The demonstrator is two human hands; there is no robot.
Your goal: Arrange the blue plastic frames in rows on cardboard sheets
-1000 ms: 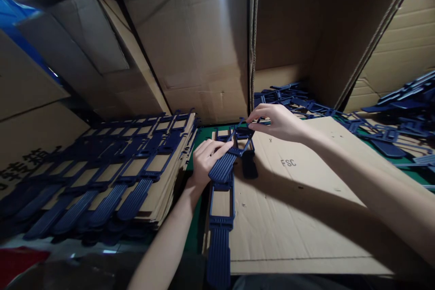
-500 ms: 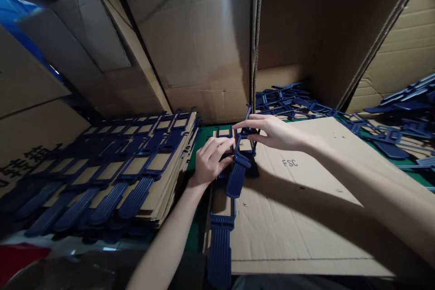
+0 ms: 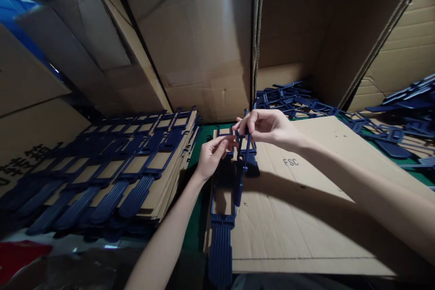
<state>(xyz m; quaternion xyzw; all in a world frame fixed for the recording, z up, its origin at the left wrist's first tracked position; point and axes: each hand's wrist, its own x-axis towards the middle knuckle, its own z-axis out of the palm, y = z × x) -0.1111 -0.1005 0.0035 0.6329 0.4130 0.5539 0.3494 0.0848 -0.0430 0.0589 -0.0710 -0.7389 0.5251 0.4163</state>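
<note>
My right hand (image 3: 268, 128) pinches the upper end of a dark blue plastic frame with a paddle-shaped foot (image 3: 239, 186). That piece hangs tilted, nearly edge-on, above the cardboard sheet (image 3: 306, 217). My left hand (image 3: 213, 156) is just left of it, fingers stretched toward its side; whether they touch it I cannot tell. Beneath my hands, another blue frame with a ribbed foot (image 3: 220, 253) lies along the sheet's left edge, its foot overhanging the near side. A further ribbed foot (image 3: 252, 166) rests on the sheet behind the held piece.
On the left, blue frames (image 3: 136, 165) lie in overlapping rows on stacked cardboard (image 3: 170, 199). A loose heap of blue frames (image 3: 288, 99) sits at the back right, with more at the far right (image 3: 404, 122). Large cardboard boxes (image 3: 204, 45) stand behind the green surface (image 3: 195, 217).
The held frame has turned from showing its ribbed face to nearly edge-on. My right hand's fingers have curled around its upper end, and my left hand's fingers have straightened.
</note>
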